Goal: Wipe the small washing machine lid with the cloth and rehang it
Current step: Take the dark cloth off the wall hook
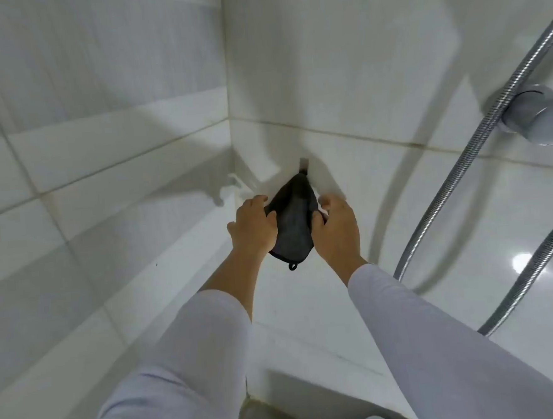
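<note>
A dark grey cloth (294,221) hangs against the white tiled wall, its top corner at a small metal hook (304,165). A small black loop dangles from its lower edge. My left hand (253,225) grips the cloth's left edge with curled fingers. On the other side, my right hand (335,226) holds the right edge, thumb over the fabric. Both arms wear white sleeves. The washing machine lid is not in view.
A white plastic hook (239,183) sticks out of the wall corner left of the cloth. A chrome shower hose (479,139) runs down the right wall from a grey wall fitting (537,116). A second stretch of hose (535,273) crosses lower right.
</note>
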### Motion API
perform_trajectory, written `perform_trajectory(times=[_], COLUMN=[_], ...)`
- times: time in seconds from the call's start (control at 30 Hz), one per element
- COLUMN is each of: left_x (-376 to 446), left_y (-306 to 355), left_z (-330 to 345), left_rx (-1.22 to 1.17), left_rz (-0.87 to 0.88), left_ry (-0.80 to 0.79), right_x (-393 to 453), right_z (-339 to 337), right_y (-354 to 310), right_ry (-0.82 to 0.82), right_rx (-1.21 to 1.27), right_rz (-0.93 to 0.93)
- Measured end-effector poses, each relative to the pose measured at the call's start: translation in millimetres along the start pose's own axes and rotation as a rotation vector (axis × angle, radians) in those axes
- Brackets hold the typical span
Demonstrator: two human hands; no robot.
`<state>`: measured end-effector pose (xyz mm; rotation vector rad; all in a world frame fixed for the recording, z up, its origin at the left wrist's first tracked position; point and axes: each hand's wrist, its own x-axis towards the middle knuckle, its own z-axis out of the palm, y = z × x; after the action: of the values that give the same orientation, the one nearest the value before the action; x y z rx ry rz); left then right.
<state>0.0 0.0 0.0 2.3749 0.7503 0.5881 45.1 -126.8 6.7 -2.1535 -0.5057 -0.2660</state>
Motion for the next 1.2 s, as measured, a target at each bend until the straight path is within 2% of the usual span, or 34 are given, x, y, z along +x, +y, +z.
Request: perform_trajectory(times=[0.3,0.43,0.6,0.83,1.1,1.13,1.2], left_x=[5.3,-1.6,-5.7,-20.9,-58.4,-63.2,-71.6], left_y=[-12.8,-17.2,-11.2,23.0,83.8,91.1,103.8], left_z=[-5.6,-21.5,-46.1,-78.4,-90.4,-91.0,-94.5], left_rx=[0.03,0.028,-0.132,-0.23,-0.311,-0.343,-0.551], left_rz=[-0.016,0.017,0.054,0.062,0.111,0.106,0.043], left_ry=[0.015,0.03,0.059,0.039,-0.121,-0.159,-0.286], right_x=[9.3,5.8,4.7,0.0,-18.3,-21.3,-29.3], right_z=[3.2,-3.6,-23.7,-60.0,-97.2,-103.4,-117.9], right_y=[2.5,-2.9,-16.5,-43.4,-76.6,-80.5,-82.9], right_ry=[-0.093,-0.096,-0.18,-0.216,-0.258,-0.271,-0.316], right_rx=[-0.042,0.017,0.069,0.184,0.354,0.382,0.392], right_rz=[-0.006,0.022,0.077,0.11,0.199,0.212,0.206])
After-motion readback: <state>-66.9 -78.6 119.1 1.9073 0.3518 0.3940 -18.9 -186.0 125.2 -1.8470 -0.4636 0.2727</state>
